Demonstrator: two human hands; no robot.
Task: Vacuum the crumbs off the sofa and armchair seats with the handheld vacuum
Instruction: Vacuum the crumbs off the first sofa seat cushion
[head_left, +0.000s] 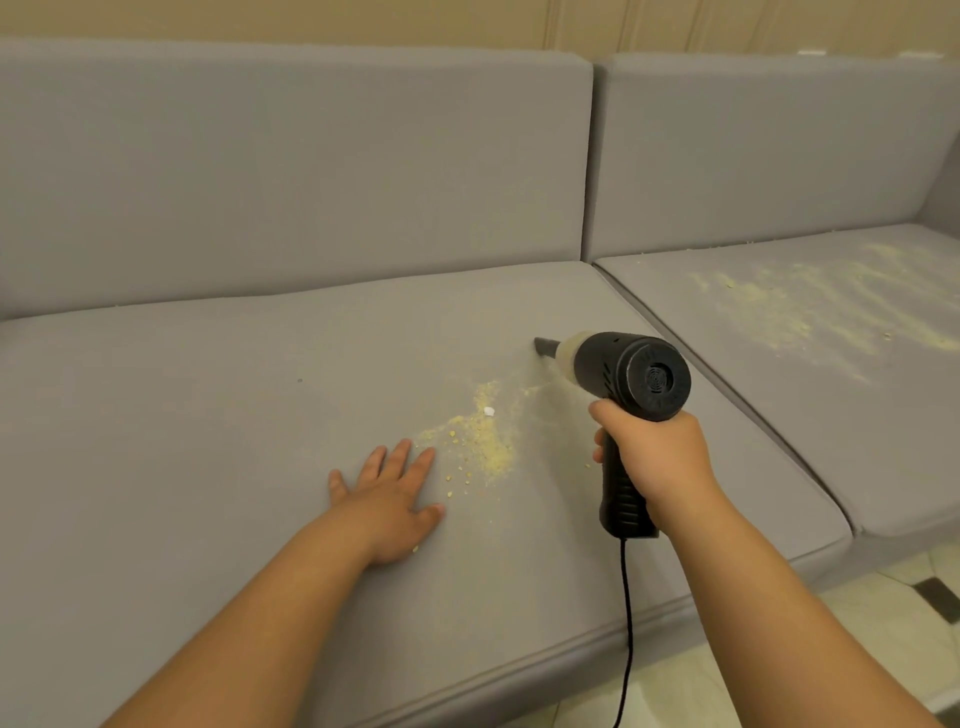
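RISK: black corded handheld vacuum (636, 376) nozzle sits beyond the yellow crumb patch (483, 441) on the grey fabric sofa seat cushion (208, 441); exhaust or a sweeping wrist could scatter crumbs | GRIP: right hand (657, 457) wrapped tight round handle; left hand (392, 493) flat, fingers spread, holding nothing, beside patch | PENDING: next cushion's crumbs (789, 306).
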